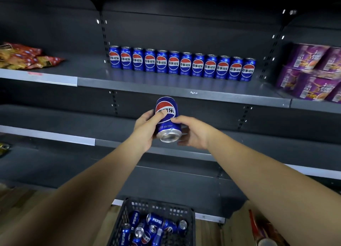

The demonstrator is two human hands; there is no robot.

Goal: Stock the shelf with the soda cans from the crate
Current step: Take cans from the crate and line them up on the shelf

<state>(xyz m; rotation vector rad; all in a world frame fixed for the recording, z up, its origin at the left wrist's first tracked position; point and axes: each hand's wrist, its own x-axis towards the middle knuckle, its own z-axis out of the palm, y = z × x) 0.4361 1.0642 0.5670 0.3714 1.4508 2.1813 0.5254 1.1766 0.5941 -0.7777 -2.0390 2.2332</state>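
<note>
dark shelf (166, 82), can (167, 116) tilted, base toward camera

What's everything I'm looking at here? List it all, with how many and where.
upper shelf: one, dark grey, across the middle of the view
row of cans: twelve, blue, upright at the back of the upper shelf
held can: one, blue, tilted, in front of the shelves
crate: one, black, bottom centre
cans in crate: several, blue, jumbled; count unclear
snack bags: a few, red-orange, upper shelf, left
purple packs: several, stacked, upper shelf, right
left hand: grips the held can
right hand: grips the held can
</note>
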